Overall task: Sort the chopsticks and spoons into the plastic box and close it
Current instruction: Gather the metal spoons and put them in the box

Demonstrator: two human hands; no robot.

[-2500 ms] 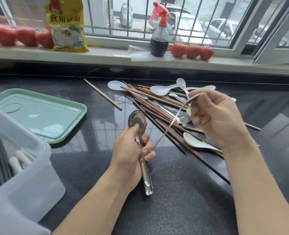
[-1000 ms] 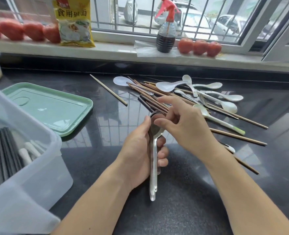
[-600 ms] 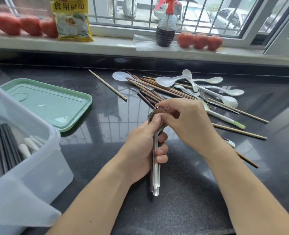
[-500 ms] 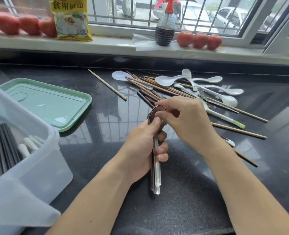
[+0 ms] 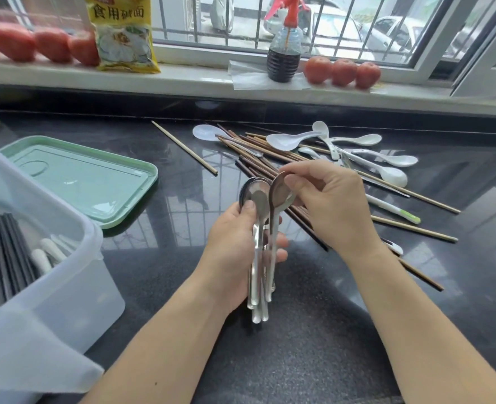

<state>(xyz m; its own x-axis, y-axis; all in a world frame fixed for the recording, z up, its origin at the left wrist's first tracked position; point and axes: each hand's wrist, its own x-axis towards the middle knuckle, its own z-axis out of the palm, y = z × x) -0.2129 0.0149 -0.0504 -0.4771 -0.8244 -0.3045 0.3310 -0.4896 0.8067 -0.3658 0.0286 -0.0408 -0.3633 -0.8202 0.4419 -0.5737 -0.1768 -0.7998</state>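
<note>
While the left hand (image 5: pixel 235 246) grips a bundle of metal spoons (image 5: pixel 259 258) by the handles, bowls up, the right hand (image 5: pixel 331 205) pinches the bowl of one more metal spoon (image 5: pixel 279 193) at the bundle's right side. Both are held above the dark worktop (image 5: pixel 314 360). Directly behind the hands lies a pile of wooden chopsticks (image 5: pixel 258 158) mixed with white spoons (image 5: pixel 287 140); the right hand covers part of it. To the left, the clear plastic box (image 5: pixel 66 287) holds dark chopsticks (image 5: pixel 5 258) and white handles, with its green lid (image 5: pixel 77 179) flat just beyond. On the windowsill (image 5: pixel 197 80) stand tomatoes (image 5: pixel 341 72), a spray bottle (image 5: pixel 284 51) and a yellow packet (image 5: pixel 123 33) printed "食用".
</note>
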